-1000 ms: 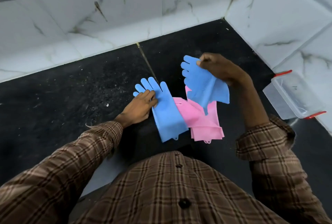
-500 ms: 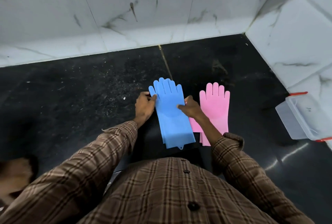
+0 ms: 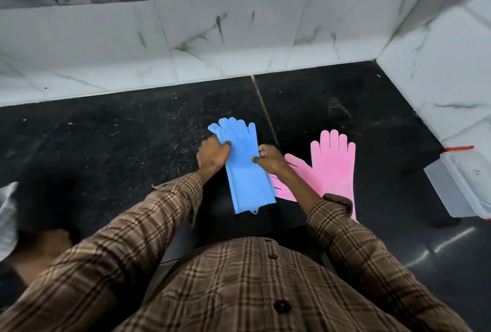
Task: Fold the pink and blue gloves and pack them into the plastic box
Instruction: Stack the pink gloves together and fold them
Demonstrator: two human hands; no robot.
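1. Partly hidden: the pink gloves (image 3: 333, 169) lie flat on the black counter (image 3: 132, 150), and the right hand (image 3: 271, 160) and its plaid sleeve (image 3: 353, 241) cover their lower left part; how many pink layers, cannot tell.
2. Cut off: the plastic box (image 3: 459, 188) with a red clip sits at the right edge of the frame, well apart from the gloves, only partly in view.
3. Blue gloves (image 3: 245, 169) lie flat, fingers toward the wall, just left of the pink ones; one or two stacked, hard to tell.
4. Left hand (image 3: 212, 154) grips the blue left edge near the thumb, fingers curled onto it.
5. Right hand pinches the blue right edge, fingers bent together.
6. Blurred grey thing at the far left edge, unclear.
7. Surface: dark speckled stone with a seam; white marble-look wall tiles (image 3: 239, 39) behind and at right, meeting in a corner.
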